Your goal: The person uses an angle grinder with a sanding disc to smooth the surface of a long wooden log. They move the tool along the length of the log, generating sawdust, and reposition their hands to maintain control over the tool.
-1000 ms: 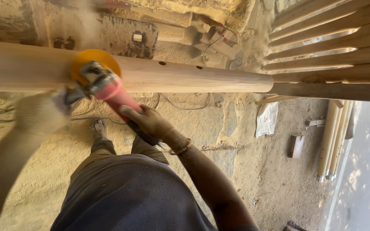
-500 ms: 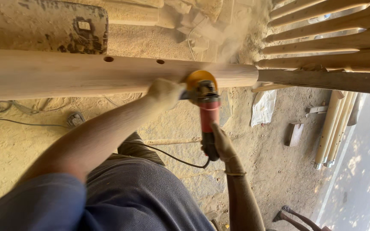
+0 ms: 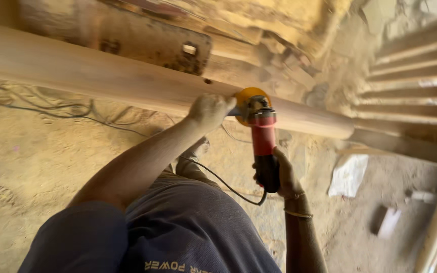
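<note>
1 long round wooden pole (image 3: 102, 76) lies across the top of the view, tilted a little down to the right. It is smooth and pale tan, and 1 small dark hole (image 3: 208, 81) shows in it. The pole is blurry on its left part.

1 power grinder (image 3: 262, 141) sits against the pole near its right end. It has a red body, a black handle and a round yellow disc (image 3: 248, 97) at the top. The disc touches the wood. 1 thin black cord (image 3: 223, 183) runs from the handle down past the person's dark blue shirt (image 3: 178, 232).

2 bare hands work the tool. The left hand (image 3: 209, 110) is dusty and closed tight around the side handle by the disc. The right hand (image 3: 281, 177) is wrapped around the black handle lower down. 2 thin bangles (image 3: 296, 205) sit on the right wrist.

The ground (image 3: 26, 167) is sandy and covered in soft yellow sawdust. Thin dark wires (image 3: 51, 108) curl on it at the left. 1 white rag (image 3: 348, 174) lies on the ground to the right, and 1 small flat block (image 3: 386, 222) lies near it. At the top right, about 5 flat wooden slats (image 3: 416, 76) lie side by side. They are too blurry to count for sure.
</note>
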